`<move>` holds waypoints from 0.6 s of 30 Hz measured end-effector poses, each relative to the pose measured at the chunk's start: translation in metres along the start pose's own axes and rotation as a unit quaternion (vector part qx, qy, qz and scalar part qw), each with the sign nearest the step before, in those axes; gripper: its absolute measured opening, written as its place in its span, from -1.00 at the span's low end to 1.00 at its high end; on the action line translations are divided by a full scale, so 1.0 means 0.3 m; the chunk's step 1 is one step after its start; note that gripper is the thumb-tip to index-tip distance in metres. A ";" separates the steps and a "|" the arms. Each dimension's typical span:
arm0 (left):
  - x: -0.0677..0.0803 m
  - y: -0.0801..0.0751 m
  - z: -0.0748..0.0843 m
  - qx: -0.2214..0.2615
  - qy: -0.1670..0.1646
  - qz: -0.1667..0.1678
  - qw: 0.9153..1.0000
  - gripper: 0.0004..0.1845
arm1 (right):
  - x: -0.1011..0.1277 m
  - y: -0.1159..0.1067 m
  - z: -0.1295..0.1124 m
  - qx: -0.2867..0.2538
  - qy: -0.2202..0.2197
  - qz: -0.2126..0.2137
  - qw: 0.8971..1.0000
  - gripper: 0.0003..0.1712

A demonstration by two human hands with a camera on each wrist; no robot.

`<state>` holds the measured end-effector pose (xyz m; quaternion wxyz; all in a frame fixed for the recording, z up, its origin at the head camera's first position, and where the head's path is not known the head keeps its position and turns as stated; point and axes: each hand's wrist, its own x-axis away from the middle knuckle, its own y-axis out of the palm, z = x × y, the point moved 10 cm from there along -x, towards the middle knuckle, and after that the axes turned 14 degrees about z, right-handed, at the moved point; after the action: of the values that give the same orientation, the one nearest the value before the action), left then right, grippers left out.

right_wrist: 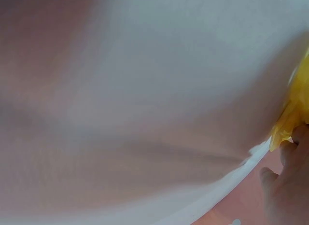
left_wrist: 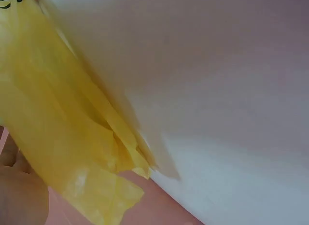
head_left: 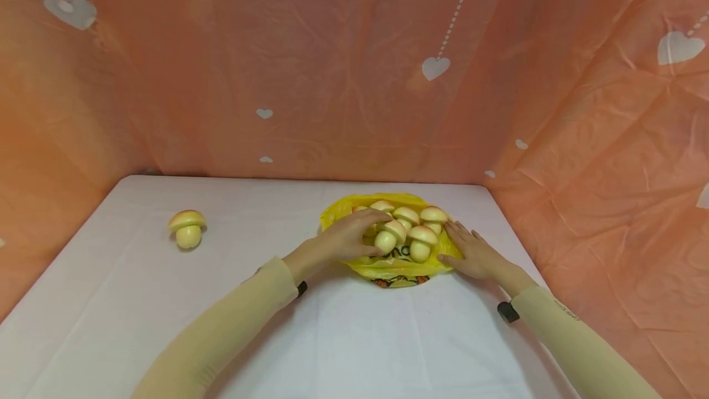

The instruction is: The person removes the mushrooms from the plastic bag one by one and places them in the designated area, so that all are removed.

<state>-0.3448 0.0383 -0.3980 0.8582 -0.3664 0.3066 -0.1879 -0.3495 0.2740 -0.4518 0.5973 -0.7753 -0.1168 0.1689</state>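
I see a white table (head_left: 166,300) walled in by orange sheeting with white hearts (head_left: 332,79). Toward the far right corner of the table lies a yellow bag (head_left: 388,270), flattened, with a cluster of toy mushrooms (head_left: 410,229) piled on it. My left hand (head_left: 346,239) reaches over the bag's left side, fingers loosely bent over the pile, fingertips touching a mushroom (head_left: 386,239) at the front; I cannot tell whether it truly grips it. My right hand (head_left: 471,254) lies flat on the bag's right edge, fingers straight and together, just beside another mushroom (head_left: 421,242). Both arms wear pale yellow sleeves (head_left: 232,319). One more mushroom (head_left: 187,228) stands alone near the table's left edge, well apart from the bag.

The left wrist view is blurred: crumpled yellow bag plastic (left_wrist: 63,133) against the white table. The right wrist view shows the white table, a scrap of yellow bag (right_wrist: 294,114) at the right, and my fingertips (right_wrist: 285,191) touching it.
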 end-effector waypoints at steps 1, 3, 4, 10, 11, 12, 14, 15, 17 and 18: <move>0.003 -0.008 -0.001 0.002 0.000 0.006 1.000 -0.25 | 0.000 0.002 0.003 0.000 0.002 -0.001 1.000 0.03; 0.009 -0.024 -0.001 0.006 0.001 0.018 1.000 -0.25 | 0.001 0.003 0.006 0.000 0.003 -0.002 1.000 0.04; 0.013 -0.031 -0.002 0.008 0.002 0.024 1.000 -0.25 | 0.001 0.003 0.007 0.001 0.003 -0.001 1.000 0.04; 0.038 -0.069 -0.007 0.006 0.007 0.053 0.999 -0.25 | 0.002 -0.001 0.006 -0.001 -0.001 0.002 1.000 0.03; 0.043 -0.076 -0.007 0.005 0.008 0.058 0.998 -0.25 | 0.002 -0.001 0.006 -0.002 -0.001 0.002 1.000 0.04; 0.049 -0.082 -0.009 0.003 0.006 0.062 0.998 -0.24 | 0.002 -0.001 0.006 -0.004 0.000 0.003 1.000 0.04; 0.060 -0.097 -0.012 0.001 0.002 0.072 0.997 -0.24 | 0.002 0.000 0.007 -0.005 0.000 0.002 1.000 0.04; 0.065 -0.107 -0.013 0.000 0.001 0.078 0.997 -0.24 | 0.003 0.001 0.007 -0.006 0.000 0.002 1.000 0.04; 0.076 -0.129 -0.015 0.003 0.000 0.092 0.996 -0.24 | 0.003 0.002 0.010 -0.007 0.002 0.001 1.000 0.04; 0.081 -0.140 -0.018 0.002 -0.001 0.098 0.995 -0.23 | 0.003 0.003 0.010 -0.006 0.002 0.000 1.000 0.04</move>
<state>-0.3345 -0.0055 -0.3793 0.8735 -0.3332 0.3397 -0.1027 -0.3498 0.2769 -0.4534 0.5926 -0.7794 -0.1167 0.1664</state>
